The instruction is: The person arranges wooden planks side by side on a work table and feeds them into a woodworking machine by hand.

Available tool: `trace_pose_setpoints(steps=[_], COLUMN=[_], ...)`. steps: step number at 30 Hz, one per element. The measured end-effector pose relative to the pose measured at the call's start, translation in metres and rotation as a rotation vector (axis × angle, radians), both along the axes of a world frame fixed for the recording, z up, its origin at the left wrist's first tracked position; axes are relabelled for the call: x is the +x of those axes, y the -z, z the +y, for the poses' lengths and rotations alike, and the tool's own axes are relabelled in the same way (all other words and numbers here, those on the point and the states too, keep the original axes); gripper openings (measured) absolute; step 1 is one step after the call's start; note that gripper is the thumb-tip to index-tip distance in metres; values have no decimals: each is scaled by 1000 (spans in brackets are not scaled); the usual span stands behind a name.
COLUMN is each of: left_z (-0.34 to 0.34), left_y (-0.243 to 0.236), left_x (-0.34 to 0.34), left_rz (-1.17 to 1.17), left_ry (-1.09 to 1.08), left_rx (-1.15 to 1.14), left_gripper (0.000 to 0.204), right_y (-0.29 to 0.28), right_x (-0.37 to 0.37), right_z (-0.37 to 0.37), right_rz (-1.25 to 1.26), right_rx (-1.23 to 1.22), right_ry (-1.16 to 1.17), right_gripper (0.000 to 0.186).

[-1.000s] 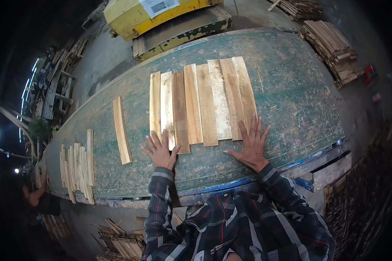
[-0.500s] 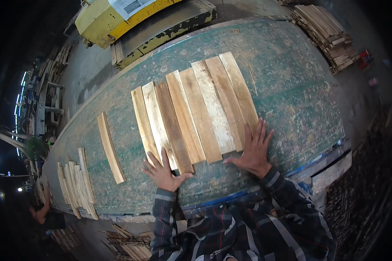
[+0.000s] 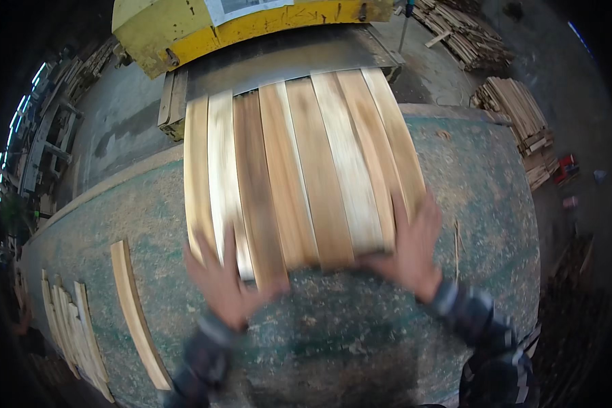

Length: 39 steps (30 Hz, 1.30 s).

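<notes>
Several flat wooden slats lie side by side in a row, pale, brown and whitish. Their far ends rest on the metal bed of a yellow machine; the near ends are over the green worktable. My left hand has its fingers spread on the near left ends, thumb pointing inward. At the near right corner my right hand lies with fingers stretched along the outermost slat and thumb across the near ends. Both hands are blurred by motion.
A single slat lies on the table to the left, and beyond it a small group of slats. Thin splinters are at the right. Stacked wood stands on the floor at the far right. Another person's arm shows dimly at the left edge.
My hands and the row of slats have moved away from me, from the middle of the table onto the machine's bed. The view has shifted closer to the machine.
</notes>
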<state>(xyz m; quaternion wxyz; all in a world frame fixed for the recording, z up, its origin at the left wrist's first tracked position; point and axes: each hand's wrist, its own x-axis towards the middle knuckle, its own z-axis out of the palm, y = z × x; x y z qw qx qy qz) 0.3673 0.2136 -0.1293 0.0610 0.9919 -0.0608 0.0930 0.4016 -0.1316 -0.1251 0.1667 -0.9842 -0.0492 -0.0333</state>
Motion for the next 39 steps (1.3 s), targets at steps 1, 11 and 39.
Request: trace_pose_setpoints(steps=[1,11,39], left_z=[5,80,512], left_y=[5,-13,-76], left_x=[65,135,-475], left_rz=[70,-349,-128], left_ry=[-42,-212,-1139], left_rx=[-54,142,143], left_gripper=[137,60,67], right_y=[16,-53,-86], right_x=[66,113,-241], right_z=[4,13,360], right_rz=[-60,-154,14], right_rx=[-50,486,867], right_ry=[12,-419,-418], right_gripper=[139,34,33])
